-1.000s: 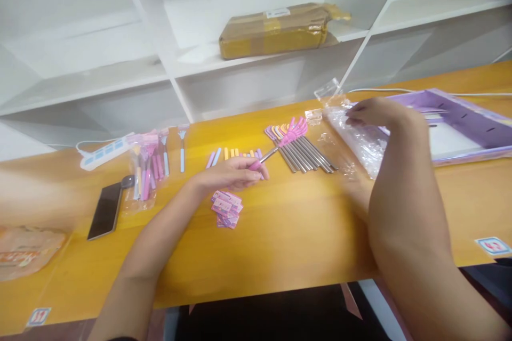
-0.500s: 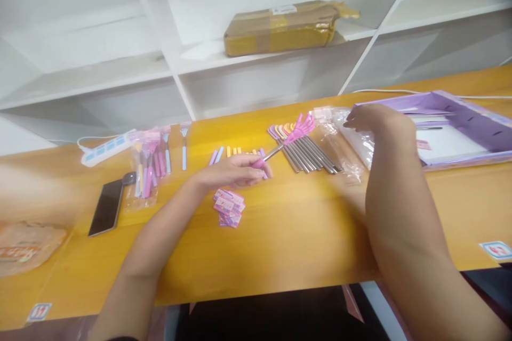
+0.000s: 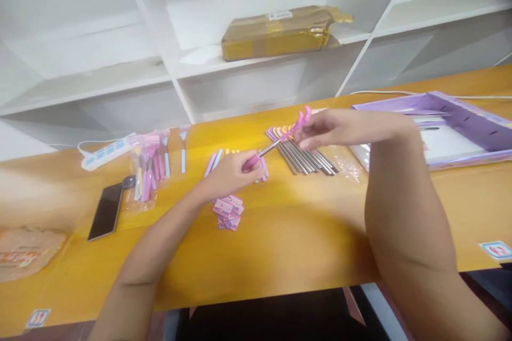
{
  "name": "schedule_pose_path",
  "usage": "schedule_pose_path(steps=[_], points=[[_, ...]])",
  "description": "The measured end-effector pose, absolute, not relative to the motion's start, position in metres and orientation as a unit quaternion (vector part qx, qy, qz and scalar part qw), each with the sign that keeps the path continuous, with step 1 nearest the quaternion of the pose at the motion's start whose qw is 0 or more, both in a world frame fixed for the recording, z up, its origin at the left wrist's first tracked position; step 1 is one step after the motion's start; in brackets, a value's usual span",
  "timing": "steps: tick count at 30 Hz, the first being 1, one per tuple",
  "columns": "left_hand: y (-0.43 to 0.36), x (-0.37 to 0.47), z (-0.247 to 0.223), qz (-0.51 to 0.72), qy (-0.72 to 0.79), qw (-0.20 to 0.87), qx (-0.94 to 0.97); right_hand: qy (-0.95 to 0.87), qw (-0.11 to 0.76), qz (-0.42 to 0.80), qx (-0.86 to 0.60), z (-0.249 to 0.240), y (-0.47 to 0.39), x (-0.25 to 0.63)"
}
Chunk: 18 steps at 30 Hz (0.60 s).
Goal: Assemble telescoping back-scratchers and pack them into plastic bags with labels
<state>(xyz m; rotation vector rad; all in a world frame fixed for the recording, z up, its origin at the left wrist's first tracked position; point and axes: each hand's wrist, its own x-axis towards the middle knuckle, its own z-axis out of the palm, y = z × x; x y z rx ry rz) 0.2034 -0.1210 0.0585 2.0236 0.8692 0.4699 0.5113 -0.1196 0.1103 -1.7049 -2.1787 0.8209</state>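
Note:
My left hand (image 3: 236, 173) is closed around the pink handle of a back scratcher (image 3: 276, 142) with a metal rod and a pink hand-shaped head. The rod points up and right, its head seen edge-on. Just right of that head is my right hand (image 3: 320, 128), fingers loosely bent and apart; whether the fingertips touch it I cannot tell. Beneath them lies a row of metal rods (image 3: 308, 155) with coloured heads. Short coloured handles (image 3: 216, 160) lie behind my left hand, partly hidden. A small pile of pink printed cards (image 3: 229, 210) rests in front of it.
Bagged back scratchers (image 3: 150, 170), a phone (image 3: 106, 210) and a power strip (image 3: 106, 152) are at the left. Clear plastic bags (image 3: 352, 162) lie beside a purple box (image 3: 464, 160) at the right. A taped parcel (image 3: 276, 37) sits on the white shelf (image 3: 196, 66).
My right hand has moved left from the plastic bags to the back scratcher's head. The back scratcher has turned, so its head now shows edge-on. My left hand keeps hold of the handle.

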Motion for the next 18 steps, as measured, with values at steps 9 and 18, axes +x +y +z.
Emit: schedule_pose_path(steps=[9, 18], points=[[-0.114, 0.191, 0.063, 0.229, 0.491, -0.021, 0.840, -0.777, 0.393, 0.323, -0.371, 0.080, -0.147, 0.367], [-0.085, 0.176, 0.055, 0.241, 0.465, -0.124, 0.843, -0.710, 0.461, 0.356, -0.396, 0.052, -0.138, 0.347]])
